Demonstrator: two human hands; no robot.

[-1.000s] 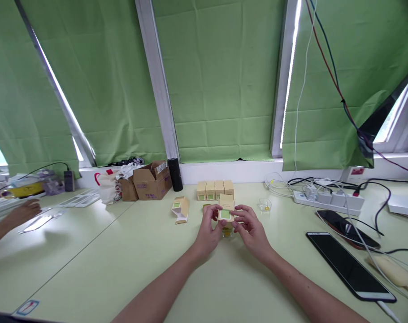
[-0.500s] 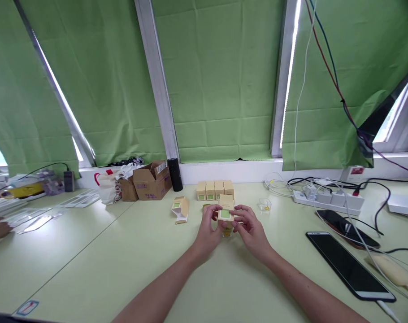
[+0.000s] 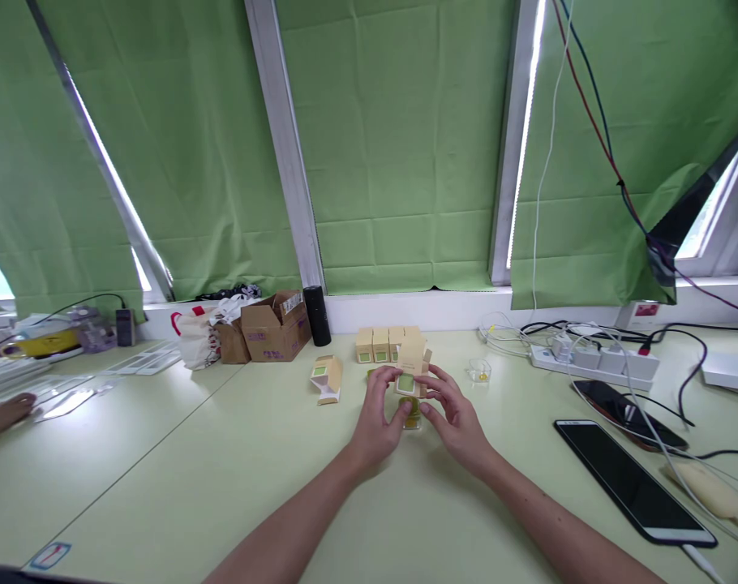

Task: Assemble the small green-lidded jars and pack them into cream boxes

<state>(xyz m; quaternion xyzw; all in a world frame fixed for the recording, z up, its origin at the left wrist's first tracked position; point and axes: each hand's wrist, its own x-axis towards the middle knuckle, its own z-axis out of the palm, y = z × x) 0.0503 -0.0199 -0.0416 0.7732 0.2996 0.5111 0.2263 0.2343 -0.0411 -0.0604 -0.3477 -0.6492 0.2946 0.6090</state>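
A small tan cardboard box with a green-and-white label is held up and tilted between my two hands, its flaps open. Below it, a small clear glass jar with an olive-green top and yellow contents stands on the table. My left hand grips the box's left side with its fingers, its thumb by the jar top. On the other side, my right hand has its fingers on the box's right edge and its thumb close to the jar. Part of a green item shows behind my left fingers.
Several matching closed boxes stand in a row behind. An opened box lies left, a small clear container right. Phones, a power strip and cables occupy the right side. Another person's hand rests far left.
The box has risen and tipped back off the jar, so the jar's green top now shows. The other person's hand at far left has shifted slightly right.
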